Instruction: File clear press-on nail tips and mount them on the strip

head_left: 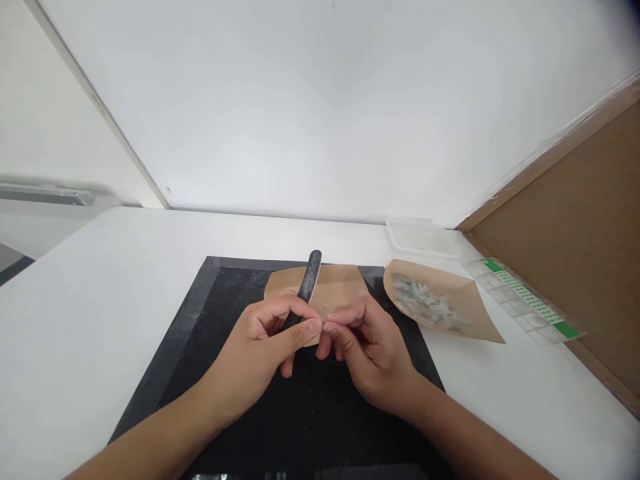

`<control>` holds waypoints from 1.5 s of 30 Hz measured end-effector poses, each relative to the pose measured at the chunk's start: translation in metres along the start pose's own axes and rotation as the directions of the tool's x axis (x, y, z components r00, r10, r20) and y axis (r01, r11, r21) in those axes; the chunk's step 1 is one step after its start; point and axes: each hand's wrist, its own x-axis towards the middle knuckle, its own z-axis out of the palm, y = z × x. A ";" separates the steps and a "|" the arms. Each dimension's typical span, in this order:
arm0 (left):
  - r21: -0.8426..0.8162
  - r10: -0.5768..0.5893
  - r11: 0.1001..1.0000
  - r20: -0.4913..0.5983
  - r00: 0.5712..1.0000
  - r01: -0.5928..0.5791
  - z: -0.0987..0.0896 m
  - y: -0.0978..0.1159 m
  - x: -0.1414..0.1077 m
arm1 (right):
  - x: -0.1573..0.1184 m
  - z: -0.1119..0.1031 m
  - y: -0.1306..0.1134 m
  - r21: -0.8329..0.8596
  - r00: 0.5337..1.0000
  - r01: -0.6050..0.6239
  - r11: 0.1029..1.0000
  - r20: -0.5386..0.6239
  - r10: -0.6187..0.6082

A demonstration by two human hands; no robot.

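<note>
A black nail file (311,275) slants up out of my left hand (263,333), which is closed around its lower part. Thumb and forefinger of that hand are pinched together at the tip. Right against them, my right hand (373,350) makes a pinch too, and the fingertips of both hands meet. Whatever is between them is too small and covered to make out. Both hands are over a brown paper sheet (343,279) with small crumbs on it, which lies on a black mat (235,313).
To the right, a brown paper tray (470,297) holds several pale translucent pieces (425,300). Beyond it lies a clear compartment strip (530,300) with a green label, beside a brown board (575,247). A clear shallow container (423,239) stands at the back, near the white wall (300,120).
</note>
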 end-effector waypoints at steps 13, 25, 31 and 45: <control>0.306 0.297 0.914 -0.056 0.953 -0.267 -0.002 0.001 0.000 | 0.002 0.002 0.000 0.067 0.999 -0.047 0.997 -0.017 0.048; 0.290 0.321 0.912 -0.062 0.945 -0.290 -0.003 -0.002 -0.001 | 0.003 0.002 -0.005 0.087 1.000 -0.023 0.996 -0.004 0.024; 0.219 0.269 0.944 -0.077 0.960 -0.247 -0.005 -0.005 -0.002 | 0.002 0.002 -0.004 0.085 1.000 -0.010 0.996 -0.003 0.010; 0.614 0.589 0.664 -0.079 0.804 -0.426 -0.006 -0.003 0.000 | 0.003 -0.002 0.001 -0.014 0.994 -0.043 0.999 -0.098 0.042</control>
